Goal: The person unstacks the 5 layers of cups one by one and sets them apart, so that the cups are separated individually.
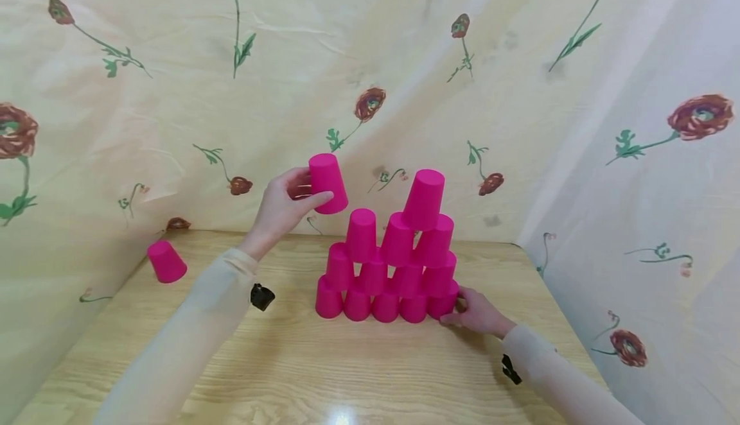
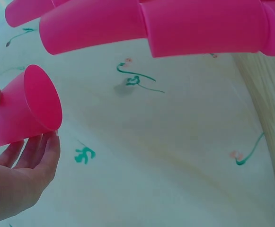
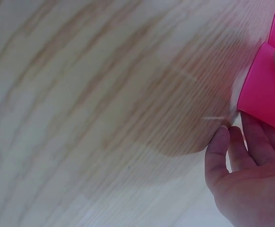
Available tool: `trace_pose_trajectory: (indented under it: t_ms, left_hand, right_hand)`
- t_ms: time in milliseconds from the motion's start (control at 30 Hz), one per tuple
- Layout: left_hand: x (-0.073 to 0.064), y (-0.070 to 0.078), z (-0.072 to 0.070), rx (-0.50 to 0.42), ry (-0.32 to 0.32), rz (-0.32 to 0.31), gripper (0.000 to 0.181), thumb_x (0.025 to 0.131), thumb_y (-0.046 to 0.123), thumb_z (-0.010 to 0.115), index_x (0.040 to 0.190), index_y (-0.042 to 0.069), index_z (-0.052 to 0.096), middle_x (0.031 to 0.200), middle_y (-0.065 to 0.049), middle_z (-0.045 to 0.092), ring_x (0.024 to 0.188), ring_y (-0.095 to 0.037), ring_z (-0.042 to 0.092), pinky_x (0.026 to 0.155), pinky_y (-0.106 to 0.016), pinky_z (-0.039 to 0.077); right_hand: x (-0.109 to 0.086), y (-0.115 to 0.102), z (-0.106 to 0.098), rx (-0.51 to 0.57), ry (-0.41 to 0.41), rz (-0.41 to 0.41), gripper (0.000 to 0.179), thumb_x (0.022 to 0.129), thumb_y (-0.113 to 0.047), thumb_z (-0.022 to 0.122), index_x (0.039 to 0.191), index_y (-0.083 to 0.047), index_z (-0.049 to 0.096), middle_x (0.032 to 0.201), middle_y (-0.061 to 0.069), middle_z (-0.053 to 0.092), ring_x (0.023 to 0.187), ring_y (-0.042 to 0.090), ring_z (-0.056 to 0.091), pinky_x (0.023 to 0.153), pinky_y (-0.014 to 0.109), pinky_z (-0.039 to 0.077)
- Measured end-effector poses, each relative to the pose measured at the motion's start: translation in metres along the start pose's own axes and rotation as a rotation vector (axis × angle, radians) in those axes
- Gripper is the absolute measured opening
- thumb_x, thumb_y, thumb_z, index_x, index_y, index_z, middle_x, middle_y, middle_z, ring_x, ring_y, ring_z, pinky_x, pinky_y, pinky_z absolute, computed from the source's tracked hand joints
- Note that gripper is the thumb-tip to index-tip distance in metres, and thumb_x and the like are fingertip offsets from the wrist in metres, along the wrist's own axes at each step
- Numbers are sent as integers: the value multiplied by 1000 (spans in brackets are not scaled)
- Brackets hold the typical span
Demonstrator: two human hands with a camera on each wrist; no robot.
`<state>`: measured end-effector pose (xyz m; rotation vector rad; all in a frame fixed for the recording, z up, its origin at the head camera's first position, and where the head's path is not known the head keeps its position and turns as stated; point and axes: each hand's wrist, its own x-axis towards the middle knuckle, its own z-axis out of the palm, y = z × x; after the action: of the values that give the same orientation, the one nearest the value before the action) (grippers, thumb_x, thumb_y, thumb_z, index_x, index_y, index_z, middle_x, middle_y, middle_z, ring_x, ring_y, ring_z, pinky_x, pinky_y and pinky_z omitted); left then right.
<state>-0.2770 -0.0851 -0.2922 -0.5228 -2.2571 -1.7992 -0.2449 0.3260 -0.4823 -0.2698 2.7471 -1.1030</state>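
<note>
Pink cups stand upside down in a stepped stack, with several in each of the lower two rows, three in the third, and one top cup [image 1: 424,200] over the third row's right pair. My left hand [image 1: 283,200] holds another pink cup [image 1: 326,181], mouth down and slightly tilted, above and left of the third row's left cup [image 1: 361,235]. In the left wrist view that held cup [image 2: 9,111] shows its open mouth between thumb and fingers. At the stack's base, my right hand [image 1: 480,312] grips the bottom right cup [image 3: 265,87], thumb on one side and fingers on the other.
One loose pink cup [image 1: 166,262] stands upside down at the table's far left. A flowered cloth [image 1: 173,91] hangs behind and along the sides of the wooden table [image 1: 277,361]. Small black objects [image 1: 262,296] sit at both wrists.
</note>
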Motion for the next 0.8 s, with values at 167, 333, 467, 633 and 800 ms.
trace_pose_trajectory:
  t_ms: [167,333,467,633,800]
  left_hand:
    - [-5,-15,-10,25,25,-27,59,81,34,77,132,16,54,120,-5,60,104,-25,57,84,-40,52]
    - [-9,-31,-20,64,53,-68,62,81,36,77,133,14,53,122,-7,59,105,-27,57,85,-41,51]
    - [-13,-43,-27,66,58,-93,63,81,35,76,134,10,52,122,-9,58,105,-28,57,86,-41,50]
    - [-16,-58,-36,79,61,-139,64,82,35,76,135,8,50,122,-11,57,106,-30,56,86,-43,50]
    - [-20,-75,-44,99,81,-186,64,83,33,76,134,5,49,123,-15,56,108,-33,56,85,-45,50]
  right_hand:
    - [1,3,0,-2,-2,5,67,75,-28,83,131,-7,52,123,6,58,119,34,48,99,57,35]
    - [2,5,0,3,-5,-8,65,75,-28,82,130,-8,53,121,5,58,118,33,49,100,56,35]
    - [2,3,0,14,-5,-10,65,76,-26,82,130,-7,53,121,6,58,119,33,48,101,56,34]
    - [0,1,0,15,2,-5,65,76,-25,82,130,-5,52,122,8,58,120,35,47,100,58,34]
    - [0,2,0,8,6,-11,65,76,-26,82,130,-5,53,122,7,58,119,35,48,99,57,35]
